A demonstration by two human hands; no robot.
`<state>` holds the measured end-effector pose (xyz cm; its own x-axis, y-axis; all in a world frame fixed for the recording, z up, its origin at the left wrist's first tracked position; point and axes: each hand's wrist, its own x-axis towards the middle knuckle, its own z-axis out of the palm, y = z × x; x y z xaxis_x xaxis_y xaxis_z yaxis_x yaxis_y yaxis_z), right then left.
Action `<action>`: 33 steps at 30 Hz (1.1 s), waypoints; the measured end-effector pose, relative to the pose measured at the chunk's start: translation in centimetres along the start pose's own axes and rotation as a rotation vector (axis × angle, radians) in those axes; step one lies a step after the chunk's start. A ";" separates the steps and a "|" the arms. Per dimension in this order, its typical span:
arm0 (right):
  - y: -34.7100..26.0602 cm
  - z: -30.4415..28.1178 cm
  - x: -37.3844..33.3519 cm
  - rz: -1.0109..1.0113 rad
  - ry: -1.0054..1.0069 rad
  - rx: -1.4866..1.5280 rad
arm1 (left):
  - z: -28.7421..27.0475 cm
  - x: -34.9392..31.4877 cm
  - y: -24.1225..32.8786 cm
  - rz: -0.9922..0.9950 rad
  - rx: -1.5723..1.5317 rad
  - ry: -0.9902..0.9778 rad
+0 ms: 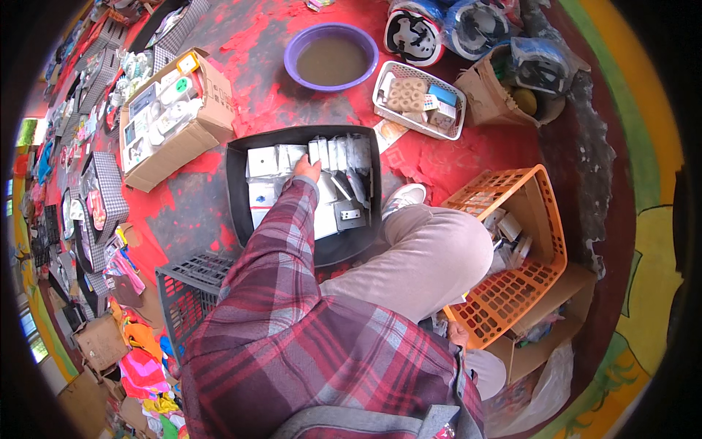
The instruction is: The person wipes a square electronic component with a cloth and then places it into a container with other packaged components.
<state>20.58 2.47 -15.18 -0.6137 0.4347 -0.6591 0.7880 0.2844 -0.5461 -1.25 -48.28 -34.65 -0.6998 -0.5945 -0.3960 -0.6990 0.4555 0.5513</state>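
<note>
A black bin (239, 192) stands in front of me, packed with small white boxes (263, 162) in rows, several in clear wrap. My left hand (308, 169) reaches into it, its fingers bent down among the boxes at the back; it seems to grip one, though the fingertips are partly hidden. A grey box (349, 215) lies in the bin's right part. Low on my right, my right hand (458, 334) is closed at the near rim of a tilted orange plastic basket (504, 308). White boxes and wrapped pieces (510, 226) lie inside that basket.
A purple basin (290, 67) of murky water stands beyond the bin. Beside it are a white basket (417, 129), helmets (414, 36) and an open carton (482, 88). A carton of packaged goods (179, 150) and a grey crate (191, 282) stand left. Checked bins line the far left.
</note>
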 end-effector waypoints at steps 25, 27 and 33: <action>5.4 -1.5 3.7 -0.225 -0.196 0.219 | -13.5 -4.0 -14.6 -0.234 -0.641 0.237; 4.9 -1.1 3.5 -0.182 -0.124 0.192 | -15.0 -5.4 -14.6 -0.289 -0.529 0.308; 1.9 -0.8 1.0 -0.153 -0.030 -0.020 | -12.0 -5.6 -14.3 -0.255 -0.367 0.140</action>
<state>21.54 4.09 -16.48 -0.7275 0.3594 -0.5845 0.6860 0.3623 -0.6311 14.40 -59.42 -31.55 -0.4681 -0.7522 -0.4638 -0.7301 0.0336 0.6825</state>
